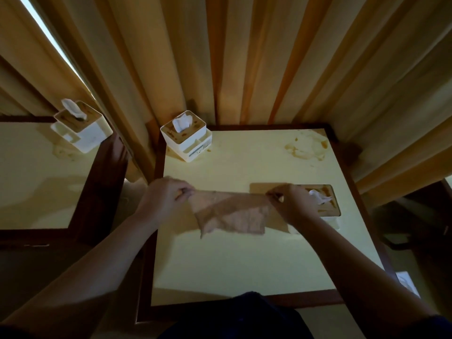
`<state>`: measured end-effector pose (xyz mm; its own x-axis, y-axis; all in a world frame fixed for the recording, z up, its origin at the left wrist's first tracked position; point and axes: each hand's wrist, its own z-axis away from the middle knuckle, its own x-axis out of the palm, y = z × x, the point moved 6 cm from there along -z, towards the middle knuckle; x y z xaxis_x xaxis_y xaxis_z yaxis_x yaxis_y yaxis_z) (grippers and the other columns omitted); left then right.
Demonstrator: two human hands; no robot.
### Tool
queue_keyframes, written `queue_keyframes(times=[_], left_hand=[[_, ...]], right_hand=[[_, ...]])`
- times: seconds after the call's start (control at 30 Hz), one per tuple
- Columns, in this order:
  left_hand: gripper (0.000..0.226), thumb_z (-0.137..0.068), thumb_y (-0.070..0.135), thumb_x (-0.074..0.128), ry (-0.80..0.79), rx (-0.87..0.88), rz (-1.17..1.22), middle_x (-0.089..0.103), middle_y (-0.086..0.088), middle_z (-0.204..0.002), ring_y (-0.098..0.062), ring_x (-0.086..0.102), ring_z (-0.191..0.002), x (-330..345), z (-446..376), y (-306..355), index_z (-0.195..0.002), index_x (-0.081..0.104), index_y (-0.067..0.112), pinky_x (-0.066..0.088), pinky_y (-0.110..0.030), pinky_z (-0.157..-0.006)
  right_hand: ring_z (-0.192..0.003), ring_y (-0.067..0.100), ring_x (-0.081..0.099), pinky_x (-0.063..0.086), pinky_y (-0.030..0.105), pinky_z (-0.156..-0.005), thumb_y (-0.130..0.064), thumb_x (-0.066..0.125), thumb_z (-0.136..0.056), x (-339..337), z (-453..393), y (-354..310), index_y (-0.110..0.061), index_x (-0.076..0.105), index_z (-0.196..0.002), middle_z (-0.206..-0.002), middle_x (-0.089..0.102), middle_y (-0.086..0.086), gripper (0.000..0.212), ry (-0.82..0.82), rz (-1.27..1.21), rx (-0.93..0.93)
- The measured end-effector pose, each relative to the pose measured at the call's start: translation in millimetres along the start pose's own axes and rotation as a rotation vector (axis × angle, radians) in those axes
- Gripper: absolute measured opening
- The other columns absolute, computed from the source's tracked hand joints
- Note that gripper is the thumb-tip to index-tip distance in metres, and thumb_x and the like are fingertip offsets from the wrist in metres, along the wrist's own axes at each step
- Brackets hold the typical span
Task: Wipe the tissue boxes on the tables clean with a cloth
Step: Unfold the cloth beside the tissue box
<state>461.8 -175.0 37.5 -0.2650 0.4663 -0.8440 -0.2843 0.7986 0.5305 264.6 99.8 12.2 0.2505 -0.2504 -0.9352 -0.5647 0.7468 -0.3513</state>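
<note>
Cloth [232, 212] getting stretched out before the wiping starts

left hand [162, 198] and right hand [293, 204] each pinch a top corner, holding it just above the table [244, 265]; stained tissue box [325, 199] sits beside the right hand, another box [187, 135] at the far corner, third box [80, 124] next table over; looks like next is bunching it and scrubbing the near lid

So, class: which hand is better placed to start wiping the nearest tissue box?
Probably the right hand: it pinches the cloth directly beside the nearest tissue box. The left hand is farther away.
</note>
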Motion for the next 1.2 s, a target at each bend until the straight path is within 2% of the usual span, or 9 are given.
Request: queue_keyframes(times=[0.2, 0.3, 0.43, 0.63, 0.73, 0.83, 0.93, 1.03, 1.2], left_hand=[[0.019, -0.094, 0.019, 0.075, 0.307, 0.248, -0.033, 0.078, 0.004, -0.102, -0.016, 0.068, -0.088, -20.5, -3.3, 11.6, -0.112, 0.082, 0.018, 0.054, -0.032, -0.075], [0.021, -0.092, 0.016, 0.077, 0.229, 0.273, -0.055, 0.078, 0.007, -0.103, -0.015, 0.068, -0.086, 4.5, 6.9, 1.6, -0.112, 0.081, 0.020, 0.055, -0.031, -0.074], [0.027, -0.082, 0.012, 0.087, -0.007, 0.206, -0.097, 0.078, 0.010, -0.098, -0.013, 0.069, -0.082, 60.6, 32.6, -25.9, -0.106, 0.082, 0.024, 0.057, -0.026, -0.069], [0.020, -0.102, 0.032, 0.064, -0.494, 0.010, -0.004, 0.074, 0.013, -0.111, -0.002, 0.061, -0.098, 138.0, 99.9, -52.0, -0.117, 0.077, 0.028, 0.049, -0.025, -0.087], [0.015, -0.101, 0.032, 0.066, -0.613, -0.174, 0.113, 0.073, 0.013, -0.108, 0.002, 0.061, -0.096, 159.5, 121.1, -60.8, -0.110, 0.076, 0.028, 0.050, -0.025, -0.090], [0.004, -0.094, 0.025, 0.076, -0.547, -0.421, 0.390, 0.076, 0.011, -0.096, 0.002, 0.068, -0.088, 167.1, 128.8, -73.1, -0.097, 0.077, 0.029, 0.055, -0.025, -0.084], [0.014, -0.092, 0.029, 0.078, -0.454, -0.646, 0.583, 0.077, 0.005, -0.100, -0.005, 0.071, -0.092, 167.4, 124.9, -82.0, -0.105, 0.077, 0.022, 0.054, -0.025, -0.078], [0.027, -0.092, 0.030, 0.078, -0.374, -0.795, 0.706, 0.075, 0.002, -0.108, -0.015, 0.070, -0.100, 169.5, 111.0, -86.2, -0.116, 0.072, 0.018, 0.055, -0.026, -0.077], [0.030, -0.092, 0.022, 0.079, -0.232, -0.930, 0.778, 0.069, 0.001, -0.097, -0.012, 0.066, -0.084, 178.1, 75.3, -91.4, -0.119, 0.067, 0.014, 0.054, -0.023, -0.069]], right_hand=[[-0.079, 0.020, 0.067, 0.045, 0.025, -0.056, -0.014, 0.082, -0.088, -33.3, -1.3, -4.4, -0.024, 0.084, -0.107, -0.098, 0.078, -0.005, 0.022, 0.385, 0.031, -0.105], [-0.082, 0.023, 0.070, 0.052, 0.030, -0.063, -0.010, 0.085, -0.081, -11.6, 8.8, 11.0, -0.021, 0.084, -0.101, -0.098, 0.079, -0.003, 0.022, 0.397, -0.020, -0.037], [-0.074, 0.023, 0.073, 0.050, 0.029, -0.057, -0.021, 0.085, -0.086, 43.5, 35.5, 29.8, -0.024, 0.084, -0.097, -0.094, 0.079, -0.004, 0.011, 0.168, -0.065, 0.024], [-0.065, -0.007, 0.054, 0.034, 0.010, -0.059, -0.045, 0.081, -0.090, 125.1, 100.5, 67.7, -0.037, 0.084, -0.099, -0.096, 0.078, -0.017, 0.013, -0.395, -0.035, 0.130], [-0.066, -0.010, 0.060, 0.043, 0.017, -0.067, -0.043, 0.087, -0.084, 142.3, 120.5, 83.3, -0.041, 0.082, -0.084, -0.079, 0.072, -0.023, 0.005, -0.600, -0.141, 0.203], [-0.070, -0.016, 0.064, 0.048, 0.017, -0.069, -0.033, 0.088, -0.085, 143.0, 126.6, 90.4, -0.035, 0.083, -0.086, -0.067, 0.067, -0.029, 0.005, -0.614, -0.274, 0.276], [-0.053, -0.005, 0.062, 0.046, 0.014, -0.055, -0.030, 0.082, -0.092, 140.3, 119.7, 93.6, -0.026, 0.083, -0.089, -0.059, 0.069, -0.020, 0.006, -0.545, -0.437, 0.420], [-0.062, 0.014, 0.066, 0.050, 0.028, -0.050, -0.042, 0.077, -0.095, 139.7, 107.8, 92.5, -0.023, 0.082, -0.089, -0.075, 0.077, 0.003, 0.021, -0.467, -0.597, 0.558], [-0.064, 0.015, 0.068, 0.048, 0.025, -0.050, -0.037, 0.082, -0.091, 148.5, 82.3, 88.8, -0.022, 0.079, -0.095, -0.082, 0.080, 0.004, 0.016, -0.331, -0.711, 0.797]])
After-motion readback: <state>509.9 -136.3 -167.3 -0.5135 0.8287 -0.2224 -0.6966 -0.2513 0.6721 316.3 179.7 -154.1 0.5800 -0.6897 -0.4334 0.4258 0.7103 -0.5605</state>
